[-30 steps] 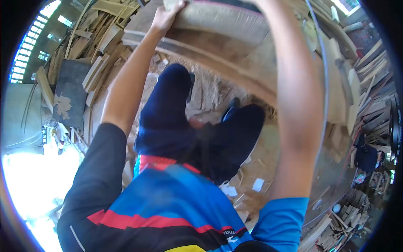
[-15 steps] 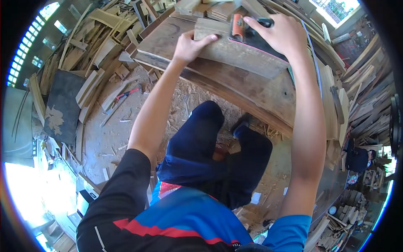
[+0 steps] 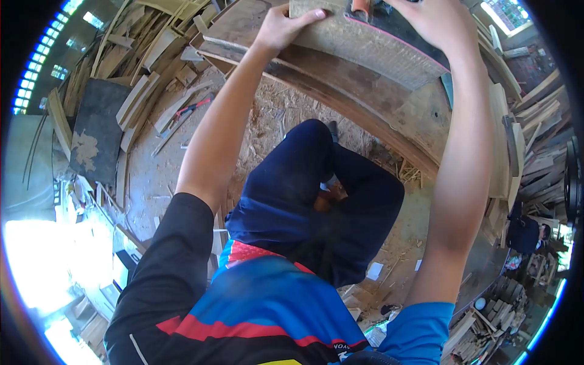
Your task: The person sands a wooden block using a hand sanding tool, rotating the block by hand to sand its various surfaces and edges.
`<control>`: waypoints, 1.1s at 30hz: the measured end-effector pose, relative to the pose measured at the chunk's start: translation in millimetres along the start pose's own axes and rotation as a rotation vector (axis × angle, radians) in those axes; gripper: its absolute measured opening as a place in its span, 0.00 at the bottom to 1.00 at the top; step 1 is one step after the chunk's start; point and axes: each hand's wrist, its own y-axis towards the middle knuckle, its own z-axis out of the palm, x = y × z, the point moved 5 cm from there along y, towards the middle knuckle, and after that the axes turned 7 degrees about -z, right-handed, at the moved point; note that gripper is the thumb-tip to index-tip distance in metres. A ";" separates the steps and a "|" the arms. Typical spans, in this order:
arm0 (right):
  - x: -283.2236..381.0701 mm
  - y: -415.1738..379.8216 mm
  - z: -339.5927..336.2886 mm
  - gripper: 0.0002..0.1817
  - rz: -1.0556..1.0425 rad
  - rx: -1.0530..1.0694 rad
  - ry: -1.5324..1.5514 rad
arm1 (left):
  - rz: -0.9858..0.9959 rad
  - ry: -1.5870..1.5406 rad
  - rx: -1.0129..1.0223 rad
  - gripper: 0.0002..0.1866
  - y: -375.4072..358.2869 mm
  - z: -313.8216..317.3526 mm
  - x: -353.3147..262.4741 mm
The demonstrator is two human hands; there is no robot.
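Observation:
At the top of the view, my left hand (image 3: pixel 285 27) grips the left end of a thick wooden board (image 3: pixel 365 45). Its thumb lies along the near face, and its fingers are behind the wood. Along the board's upper edge sits a black tool that looks like a hand plane (image 3: pixel 398 25), with an orange part (image 3: pixel 361 8) and a pink lower edge. My right hand (image 3: pixel 441 24) is on this plane, thumb pointing towards the orange part; the frame's top edge cuts off most of its fingers. The board rests on a worn wooden bench (image 3: pixel 420 121).
Wood offcuts (image 3: pixel 137 103) lean in piles at the left, with more planks (image 3: pixel 538 115) stacked at the right. A red-handled tool (image 3: pixel 194 104) lies on the shaving-strewn floor (image 3: pixel 158 176). A dark panel (image 3: pixel 96 128) stands at far left. A person in dark clothing (image 3: pixel 523 234) is at far right.
The view has tipped down, so bench, board and hands sit higher in the frame. My right hand and the plane appear farther right and partly cut off. My left hand keeps its hold on the board.

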 end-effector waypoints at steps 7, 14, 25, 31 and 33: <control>-8.9 -1.0 -5.3 0.31 -0.128 0.014 -0.058 | 0.010 -0.040 -0.039 0.32 0.1 1.7 9.0; -34.5 26.3 31.0 0.40 -0.228 -0.006 -0.017 | 0.014 -0.027 -0.065 0.36 -3.2 -0.9 1.0; -78.2 -11.2 9.4 0.41 0.012 0.025 -0.083 | 0.014 -0.008 0.200 0.39 -5.3 8.1 -9.5; -86.0 -3.3 6.4 0.42 -0.058 -0.006 -0.083 | -0.010 -0.034 0.244 0.41 -0.9 3.7 -11.5; -81.0 9.1 10.5 0.42 -0.058 0.080 -0.077 | -0.063 -0.012 0.239 0.41 -7.4 3.0 -10.7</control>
